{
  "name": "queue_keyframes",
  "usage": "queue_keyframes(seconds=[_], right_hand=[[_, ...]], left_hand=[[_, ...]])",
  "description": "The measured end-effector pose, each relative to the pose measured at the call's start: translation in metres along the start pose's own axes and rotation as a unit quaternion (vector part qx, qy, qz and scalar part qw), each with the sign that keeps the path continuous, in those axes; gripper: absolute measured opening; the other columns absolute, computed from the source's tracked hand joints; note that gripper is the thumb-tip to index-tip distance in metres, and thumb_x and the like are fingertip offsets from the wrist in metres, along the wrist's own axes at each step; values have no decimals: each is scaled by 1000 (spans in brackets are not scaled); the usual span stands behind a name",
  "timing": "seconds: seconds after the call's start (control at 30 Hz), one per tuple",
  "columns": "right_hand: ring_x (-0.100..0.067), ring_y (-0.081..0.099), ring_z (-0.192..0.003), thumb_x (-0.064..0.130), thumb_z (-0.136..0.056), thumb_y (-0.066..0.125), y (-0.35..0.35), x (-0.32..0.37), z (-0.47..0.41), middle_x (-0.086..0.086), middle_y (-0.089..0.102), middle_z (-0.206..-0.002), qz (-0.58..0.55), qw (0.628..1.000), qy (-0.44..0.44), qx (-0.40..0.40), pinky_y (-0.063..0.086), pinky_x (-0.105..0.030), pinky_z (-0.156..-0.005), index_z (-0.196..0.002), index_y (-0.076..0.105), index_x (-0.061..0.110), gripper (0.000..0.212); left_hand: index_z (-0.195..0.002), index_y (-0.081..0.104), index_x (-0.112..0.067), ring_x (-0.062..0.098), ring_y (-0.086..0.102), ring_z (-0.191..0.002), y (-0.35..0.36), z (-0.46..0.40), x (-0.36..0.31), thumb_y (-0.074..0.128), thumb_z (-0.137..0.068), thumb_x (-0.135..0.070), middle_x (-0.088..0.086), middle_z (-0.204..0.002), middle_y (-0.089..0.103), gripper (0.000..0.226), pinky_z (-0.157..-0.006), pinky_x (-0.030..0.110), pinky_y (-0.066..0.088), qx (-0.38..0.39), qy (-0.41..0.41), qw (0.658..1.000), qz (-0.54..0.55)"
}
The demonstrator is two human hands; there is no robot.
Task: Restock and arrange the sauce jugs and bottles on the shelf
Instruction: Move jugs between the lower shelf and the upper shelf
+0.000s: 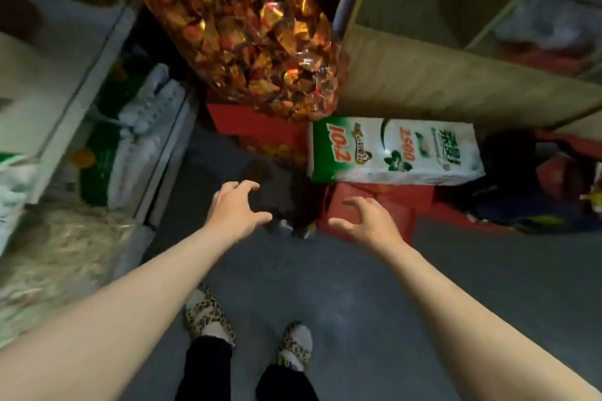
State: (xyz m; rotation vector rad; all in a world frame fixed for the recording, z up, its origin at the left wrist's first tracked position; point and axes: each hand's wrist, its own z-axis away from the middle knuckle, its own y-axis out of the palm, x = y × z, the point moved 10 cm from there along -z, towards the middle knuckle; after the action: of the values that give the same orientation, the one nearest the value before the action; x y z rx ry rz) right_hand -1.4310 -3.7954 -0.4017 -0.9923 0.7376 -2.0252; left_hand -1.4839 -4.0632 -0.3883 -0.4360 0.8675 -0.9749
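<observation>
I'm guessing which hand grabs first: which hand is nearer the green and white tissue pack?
Right. The right hand reaches out just below the green and white tissue pack, over a red box. The left hand is farther left, by a dark object.

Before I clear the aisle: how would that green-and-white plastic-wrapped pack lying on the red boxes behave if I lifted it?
The green-and-white plastic-wrapped pack looks bulky but probably light, like soft paper goods. Its glossy film may slip, and its rounded edges suggest it will give under the fingers. It lies flat on the red boxes, so it should neither roll nor tip.
</observation>
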Motion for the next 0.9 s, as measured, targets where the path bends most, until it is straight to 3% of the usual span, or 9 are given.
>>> queue_keyframes(seconds=[0.27, 0.47, 0.57, 0.67, 0.8, 0.83, 0.9], right_hand=[[-21, 57, -126, 51, -86, 72, 180, -108, -63, -3, 62, -135, -176, 978, 110, 32, 42, -28, -100, -134, 60, 15, 61], [-23, 56, -126, 45, -87, 74, 284, -159, -143, -6, 60, -138, -277, 945, 167, -41, 44, -29, -98, -138, 55, 15, 63], [-24, 58, -115, 38, -85, 78, 324, -176, -181, -5, 60, -127, -306, 933, 168, -84, 47, -16, -83, -137, 54, 16, 62], [-29, 58, -116, 38, -78, 83, 354, -188, -206, -10, 61, -126, -284, 936, 165, -124, 49, -35, -92, -132, 56, 13, 66], [-27, 60, -110, 33, -82, 80, 361, -196, -211, -11, 63, -121, -234, 941, 125, -208, 51, -40, -91, -129, 61, 11, 56], [-22, 61, -106, 28, -86, 77, 361, -198, -211, -8, 65, -117, -238, 942, 102, -213, 52, -36, -89, -127, 63, 11, 47], [2, 60, -94, 18, -91, 71, 365, -203, -212, 5, 66, -107, -282, 941, 59, -179, 47, -13, -83, -124, 65, 13, 34]], left_hand=[[-138, 52, -29, 23, 48, -133, 148, -97, 80, 81, -77, -44, 1, -142, 54, 69, -108, 36, 41, 52, -9, 996, 74], [-140, 51, -28, 18, 51, -130, 254, -196, 147, 83, -76, -38, -2, -140, 54, 72, -102, 29, 43, 73, -38, 978, 191], [-146, 44, -21, 13, 47, -129, 304, -240, 169, 84, -78, -24, -5, -138, 50, 79, -101, 26, 40, 105, -28, 968, 226], [-151, 36, -18, 8, 45, -130, 342, -275, 181, 84, -77, -16, -5, -140, 48, 89, -103, 25, 39, 128, -3, 962, 240], [-151, 36, -19, 15, 49, -132, 371, -309, 185, 86, -72, -8, 2, -145, 51, 94, -110, 34, 42, 132, 40, 958, 253], [-151, 36, -18, 15, 50, -131, 374, -314, 185, 87, -70, -7, 3, -145, 52, 96, -110, 34, 42, 131, 49, 956, 259], [-151, 35, -16, 14, 49, -132, 380, -321, 186, 90, -65, -9, 4, -146, 51, 102, -110, 33, 42, 133, 58, 951, 272]])
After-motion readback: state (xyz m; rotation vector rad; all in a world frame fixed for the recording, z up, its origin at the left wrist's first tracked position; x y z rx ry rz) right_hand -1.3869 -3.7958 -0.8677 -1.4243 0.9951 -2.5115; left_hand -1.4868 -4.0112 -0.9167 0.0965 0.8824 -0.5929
